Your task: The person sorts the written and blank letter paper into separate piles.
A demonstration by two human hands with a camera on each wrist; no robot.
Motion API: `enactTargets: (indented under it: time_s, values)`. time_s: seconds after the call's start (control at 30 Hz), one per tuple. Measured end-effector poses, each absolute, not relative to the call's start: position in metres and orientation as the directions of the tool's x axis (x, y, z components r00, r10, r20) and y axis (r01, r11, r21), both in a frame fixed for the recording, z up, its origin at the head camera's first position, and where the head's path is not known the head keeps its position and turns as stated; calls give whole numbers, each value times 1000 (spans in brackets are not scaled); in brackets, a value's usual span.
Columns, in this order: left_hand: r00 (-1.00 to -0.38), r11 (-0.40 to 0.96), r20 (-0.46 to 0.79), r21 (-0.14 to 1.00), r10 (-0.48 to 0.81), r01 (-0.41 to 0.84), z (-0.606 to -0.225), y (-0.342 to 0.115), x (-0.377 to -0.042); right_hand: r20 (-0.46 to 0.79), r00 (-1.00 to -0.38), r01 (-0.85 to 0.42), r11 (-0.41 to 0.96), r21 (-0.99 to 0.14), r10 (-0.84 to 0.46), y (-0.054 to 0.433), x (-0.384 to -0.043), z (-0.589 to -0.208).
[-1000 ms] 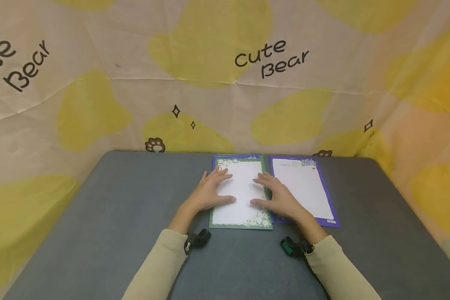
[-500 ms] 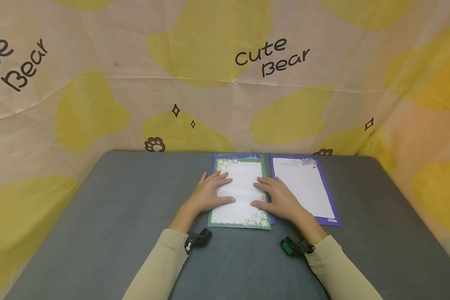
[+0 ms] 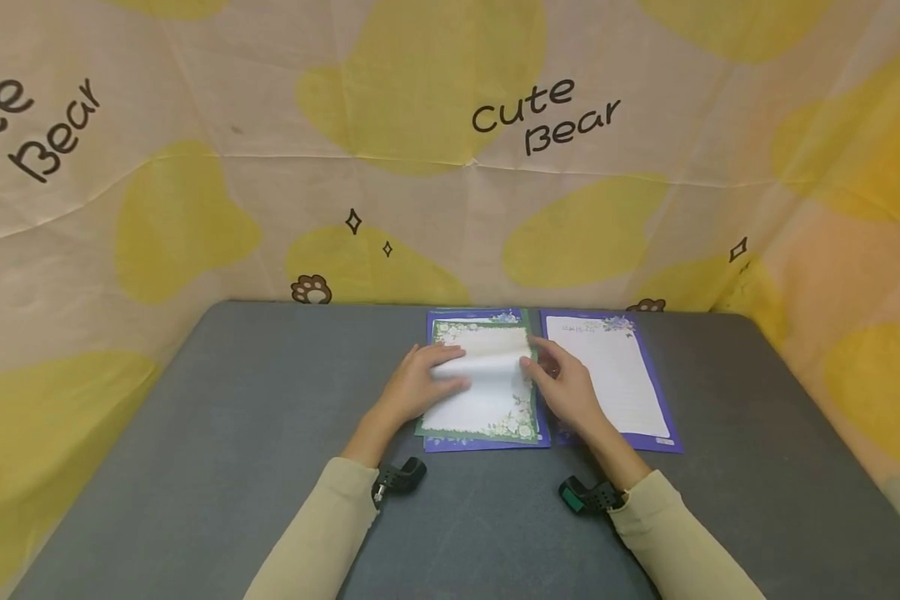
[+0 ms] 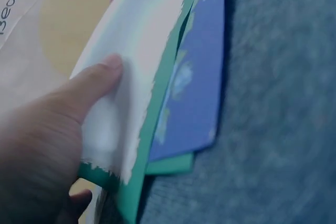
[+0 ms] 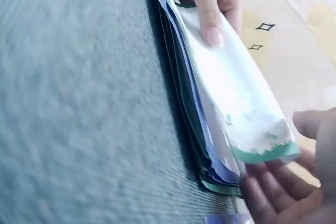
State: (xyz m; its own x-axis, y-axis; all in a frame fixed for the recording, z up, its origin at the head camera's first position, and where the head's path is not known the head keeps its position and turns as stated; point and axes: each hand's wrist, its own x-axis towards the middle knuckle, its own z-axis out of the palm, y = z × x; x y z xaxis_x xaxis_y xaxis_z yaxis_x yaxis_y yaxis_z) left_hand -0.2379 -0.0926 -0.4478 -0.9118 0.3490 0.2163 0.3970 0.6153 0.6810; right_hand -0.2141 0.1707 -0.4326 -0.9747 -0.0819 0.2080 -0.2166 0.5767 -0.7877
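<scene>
Raised at 6 o'clock since a moment ago, the floral green-bordered white paper sheet [image 3: 487, 408] bows above its blue-bordered paper stack [image 3: 465, 445], so my left hand [image 3: 417, 385], pinching 9 o'clock, needs lightness while my right hand [image 3: 570, 392], fingers spread, should support 3 o'clock.

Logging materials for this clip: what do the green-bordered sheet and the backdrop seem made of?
Green-bordered sheet: probably thin, smooth paper, as it bends in a gentle curve.
Backdrop: looks like matte printed fabric, given its creases and soft folds, though plastic is possible.
</scene>
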Motion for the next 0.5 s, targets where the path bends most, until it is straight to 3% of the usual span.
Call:
enactTargets:
  time_s: [0.17,0.33,0.5]
  values:
    - [-916,604,215,697,338,387,-442,-87,-235,105,-991,-128,395,-910,-78,170,-214,-432]
    - [-920,608,202,700,335,375,-440,-84,-233,52,-998,-61,300,-952,-36,170,-214,-430]
    - [-973,562,187,794,135,231,-440,-84,-235,23,-1000,-24,202,-979,-7,171,-215,-427]
